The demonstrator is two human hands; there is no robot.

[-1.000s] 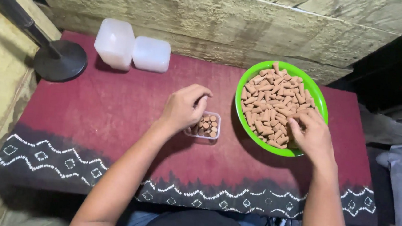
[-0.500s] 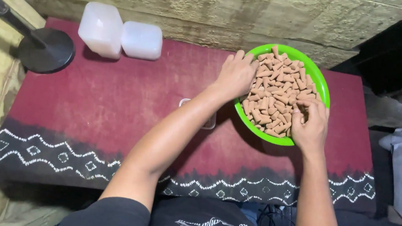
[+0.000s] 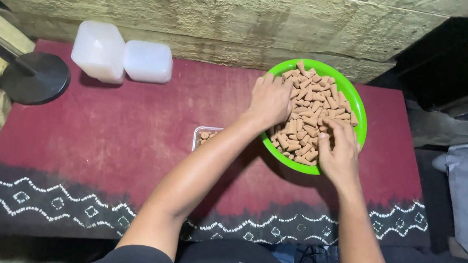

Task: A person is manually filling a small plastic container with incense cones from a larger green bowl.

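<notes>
Both hands are in the green bowl [image 3: 356,110] at the right of the tabletop [image 3: 107,139], which is covered by a dark red cloth with a white patterned border. The left hand [image 3: 269,98] lies palm down, fingers loosely spread over the heap of small brown cone-shaped pieces [image 3: 307,117]; whether it has any pinched underneath cannot be told. The right hand [image 3: 340,150] curls its fingers into the near side of the heap, apparently gathering pieces, though what it grips is hidden.

The heap stands level with the bowl's rim, so a sweep of either hand could likely push pieces over the edge onto the cloth. The left forearm passes directly over a small clear box [image 3: 205,136], partly filled with the same pieces, just left of the bowl; a dropped elbow could probably knock or tip it.

At the far left, 2 translucent white lidded containers [image 3: 121,57] sit touching, contents not visible, near a round black stand base [image 3: 32,76].
</notes>
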